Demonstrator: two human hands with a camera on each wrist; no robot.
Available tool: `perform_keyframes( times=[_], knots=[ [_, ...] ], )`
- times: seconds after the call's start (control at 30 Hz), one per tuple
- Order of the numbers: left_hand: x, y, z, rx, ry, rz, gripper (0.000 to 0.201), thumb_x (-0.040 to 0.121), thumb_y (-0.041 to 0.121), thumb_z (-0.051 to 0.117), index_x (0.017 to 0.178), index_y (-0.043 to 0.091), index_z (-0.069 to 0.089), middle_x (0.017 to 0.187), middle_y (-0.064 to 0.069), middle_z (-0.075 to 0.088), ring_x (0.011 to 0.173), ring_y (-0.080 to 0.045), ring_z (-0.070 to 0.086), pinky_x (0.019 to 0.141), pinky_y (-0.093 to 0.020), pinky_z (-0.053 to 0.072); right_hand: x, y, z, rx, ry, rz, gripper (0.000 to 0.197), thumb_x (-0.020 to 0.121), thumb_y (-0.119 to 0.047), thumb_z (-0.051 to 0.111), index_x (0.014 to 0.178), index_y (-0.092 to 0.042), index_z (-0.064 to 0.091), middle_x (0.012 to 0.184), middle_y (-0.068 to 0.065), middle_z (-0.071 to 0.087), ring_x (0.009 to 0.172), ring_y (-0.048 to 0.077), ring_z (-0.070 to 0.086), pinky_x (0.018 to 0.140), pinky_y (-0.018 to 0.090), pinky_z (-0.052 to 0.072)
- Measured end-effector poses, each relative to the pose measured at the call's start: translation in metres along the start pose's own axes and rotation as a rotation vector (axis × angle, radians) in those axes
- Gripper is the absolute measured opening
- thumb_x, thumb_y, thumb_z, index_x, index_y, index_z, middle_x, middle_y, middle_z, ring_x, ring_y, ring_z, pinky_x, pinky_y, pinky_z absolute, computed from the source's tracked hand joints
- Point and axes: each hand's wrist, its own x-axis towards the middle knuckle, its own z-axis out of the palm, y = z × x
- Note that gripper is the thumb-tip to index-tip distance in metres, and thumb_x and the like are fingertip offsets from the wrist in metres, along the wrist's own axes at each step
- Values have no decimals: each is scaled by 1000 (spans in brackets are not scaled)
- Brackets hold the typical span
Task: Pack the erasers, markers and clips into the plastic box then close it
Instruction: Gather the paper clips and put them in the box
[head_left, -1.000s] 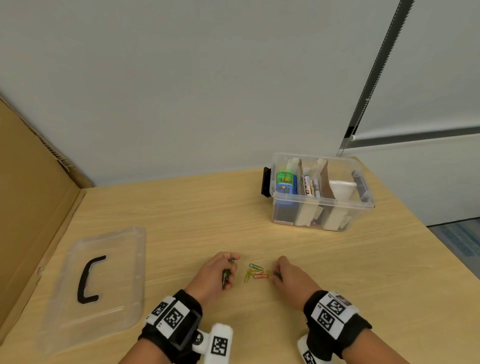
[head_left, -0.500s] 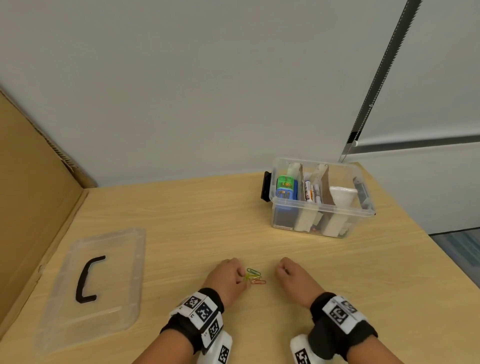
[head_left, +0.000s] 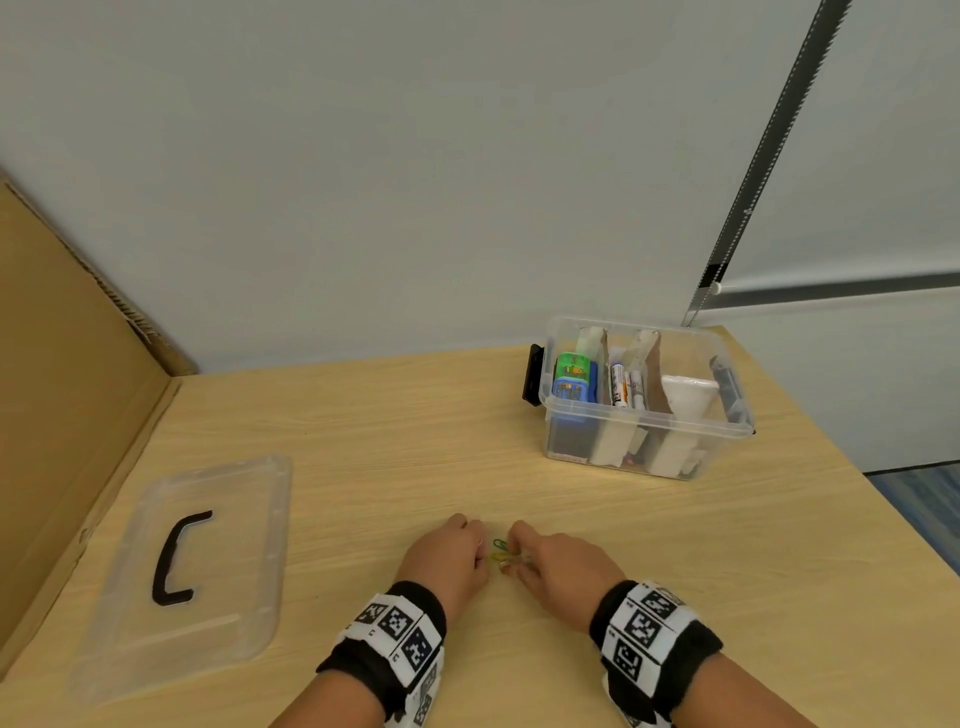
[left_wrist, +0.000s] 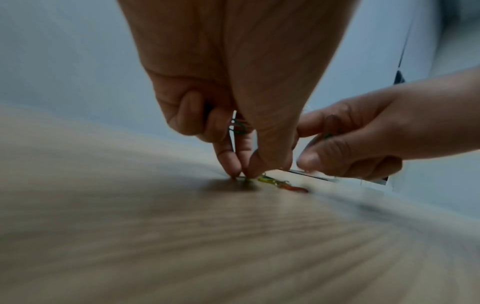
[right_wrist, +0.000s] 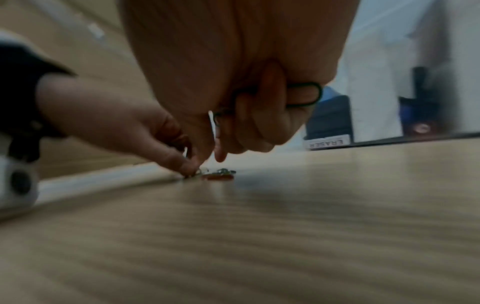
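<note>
Three loose paper clips (head_left: 501, 553), green, yellow and orange, lie on the wooden table between my hands. My left hand (head_left: 480, 551) keeps a dark green clip (left_wrist: 237, 127) in its curled fingers, and its fingertips (left_wrist: 233, 170) press down at the yellow clip (left_wrist: 267, 180). My right hand (head_left: 519, 556) grips a dark clip (right_wrist: 303, 94) in its curled fingers, with one finger pointing down just above the orange clip (right_wrist: 218, 176). The clear plastic box (head_left: 644, 431) stands open at the back right and holds erasers and markers (head_left: 626, 387) between cardboard dividers.
The box's clear lid (head_left: 192, 566) with a black handle lies flat at the left. A cardboard panel (head_left: 67, 389) walls off the left side of the table. The table's right edge (head_left: 883, 519) runs diagonally past the box.
Both hands have closed in on the loose clips from either side. The gap between them has shrunk, and their fingertips now reach the clips.
</note>
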Motion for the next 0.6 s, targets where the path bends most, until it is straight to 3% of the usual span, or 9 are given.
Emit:
perform_keyframes(
  times=[0.07,0.13,0.2,0.3,0.37,0.47,0.53,0.6],
  knots=[
    [-1,-3,-2,-49,14,-21,10,90,22,49,95,17,56,91,2,54,78,-15,52,75,-28,45,1,-4,0,-142,-30,10,21,98,-33,35,115,-21,40,85,5,58,71,23,48,64,32,39],
    [-2,-10,-3,-265,4,-65,5,90,20,51,93,20,55,91,1,61,79,-14,55,76,-24,46,4,-7,0,-227,-36,-2,20,99,-26,32,115,-16,40,94,11,64,70,24,47,63,33,37],
    [-3,-18,-2,-491,-18,-95,12,93,17,49,101,22,56,92,4,61,81,-10,56,74,-18,44,7,-9,2,-296,-59,-11,21,99,-21,30,116,-13,40,99,13,65,69,24,45,58,32,34],
    [-1,-19,-5,-789,-48,-198,22,99,12,37,103,19,57,75,7,49,60,-5,44,55,-13,37,10,-9,6,-332,-83,14,26,97,-21,32,120,-11,40,99,11,65,69,24,46,48,30,26],
    [1,-16,-8,-1127,-50,-335,26,97,7,31,91,13,55,69,2,45,49,-6,39,43,-16,32,10,-7,5,-325,-88,27,28,96,-24,34,119,-10,41,89,7,60,71,23,46,52,30,31],
    [4,-10,-13,-1598,-79,-464,17,92,8,33,80,11,45,64,-2,46,42,-9,36,36,-19,26,8,-2,6,-229,-101,43,25,96,-29,36,112,-11,43,68,-6,40,71,22,47,49,27,29],
    [6,-6,-12,-1612,-105,-490,16,93,14,38,78,14,43,61,0,47,43,-10,34,36,-20,26,5,6,6,-38,-88,62,18,96,-31,38,101,-16,44,71,-5,45,72,19,49,55,26,36],
    [8,-3,-11,-1445,-106,-453,19,96,18,41,77,15,42,60,2,44,44,-8,34,39,-19,26,3,17,2,239,-61,93,16,97,-31,41,93,-17,46,80,-1,52,71,14,48,66,27,40]
  ],
)
